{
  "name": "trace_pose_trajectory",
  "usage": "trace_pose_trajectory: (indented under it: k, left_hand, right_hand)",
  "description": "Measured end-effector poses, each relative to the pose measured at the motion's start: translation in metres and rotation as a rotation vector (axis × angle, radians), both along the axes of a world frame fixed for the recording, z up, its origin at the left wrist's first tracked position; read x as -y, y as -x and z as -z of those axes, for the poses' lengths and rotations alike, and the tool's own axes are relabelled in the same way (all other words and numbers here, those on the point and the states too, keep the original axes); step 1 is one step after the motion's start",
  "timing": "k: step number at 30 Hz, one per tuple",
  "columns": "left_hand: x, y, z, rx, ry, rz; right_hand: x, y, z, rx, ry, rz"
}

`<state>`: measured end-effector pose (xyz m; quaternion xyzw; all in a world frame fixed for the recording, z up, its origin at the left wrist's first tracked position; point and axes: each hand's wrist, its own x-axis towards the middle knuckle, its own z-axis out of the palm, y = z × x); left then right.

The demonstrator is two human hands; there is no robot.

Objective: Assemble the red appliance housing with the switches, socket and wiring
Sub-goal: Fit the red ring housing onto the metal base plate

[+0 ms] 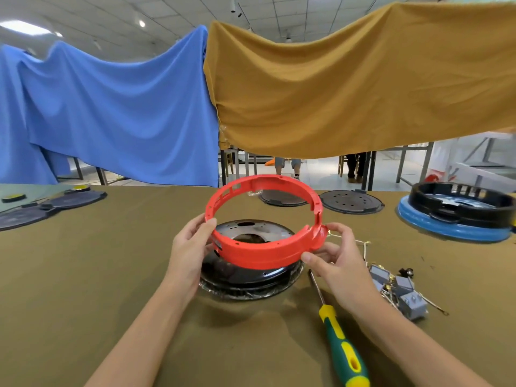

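Note:
I hold the red ring-shaped housing [262,252] tilted up above a black round base plate [245,277] on the table. My left hand [190,252] grips the ring's left wall with thumb on the rim. My right hand [335,255] pinches its right side near a tab. Grey switch blocks with wiring [402,291] lie to the right of my right hand, and thin yellowish wires [363,244] run from them toward the ring.
A green and yellow screwdriver [340,342] lies at the front right. Black round plates [351,202] sit at the back, more dark plates [53,205] at the left, and a blue and black housing [458,219] at far right. Blue and tan cloths hang behind the table.

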<state>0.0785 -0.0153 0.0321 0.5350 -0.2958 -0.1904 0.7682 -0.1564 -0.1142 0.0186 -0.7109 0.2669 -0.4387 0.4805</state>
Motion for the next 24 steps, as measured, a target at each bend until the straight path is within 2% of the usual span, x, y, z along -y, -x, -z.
trace_pose_trajectory:
  k: [6, 14, 19, 24]
  left_hand:
    - [-0.0024, -0.0004, -0.0032, -0.003, 0.069, -0.078]
    - [-0.0035, -0.0023, -0.0006, 0.062, 0.07, -0.149]
    - [-0.0025, -0.0009, 0.0018, 0.118, -0.007, -0.136]
    - [-0.0042, 0.0008, 0.002, 0.181, -0.131, -0.212]
  right_hand:
    - [-0.0033, -0.0026, 0.0013, -0.058, 0.073, 0.044]
    - [-0.0025, -0.004, 0.0034, -0.127, 0.086, 0.027]
    - [0.0004, -0.0047, 0.0051, -0.125, 0.057, 0.068]
    - [0.0012, -0.0077, 0.0065, -0.173, 0.074, 0.112]
